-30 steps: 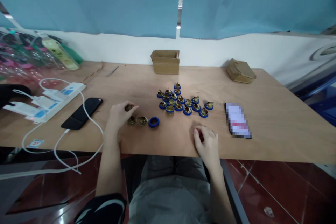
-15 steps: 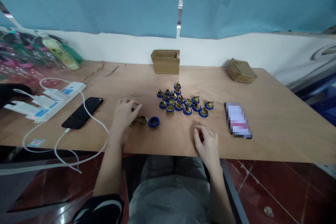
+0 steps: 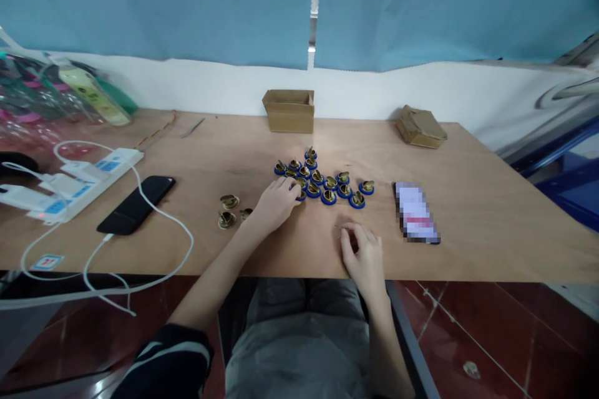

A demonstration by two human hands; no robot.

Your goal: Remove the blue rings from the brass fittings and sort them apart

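The left hand (image 3: pixel 276 202) rests, fingers curled, on the near-left edge of the cluster of blue-ringed brass caps (image 3: pixel 322 179) (its grip is hidden). Three bare brass pieces (image 3: pixel 229 211) lie just left of it; the right hand (image 3: pixel 362 255) sits loosely closed near a phone (image 3: pixel 415 212).

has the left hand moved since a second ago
Yes: the left hand went right, from the loose brass pieces to the blue-ringed cluster.

Shiny brass-coloured metal caps (image 3: pixel 229 201) lie on a matt, smooth wooden table (image 3: pixel 468 212); blue rings (image 3: pixel 327 190) look plastic.
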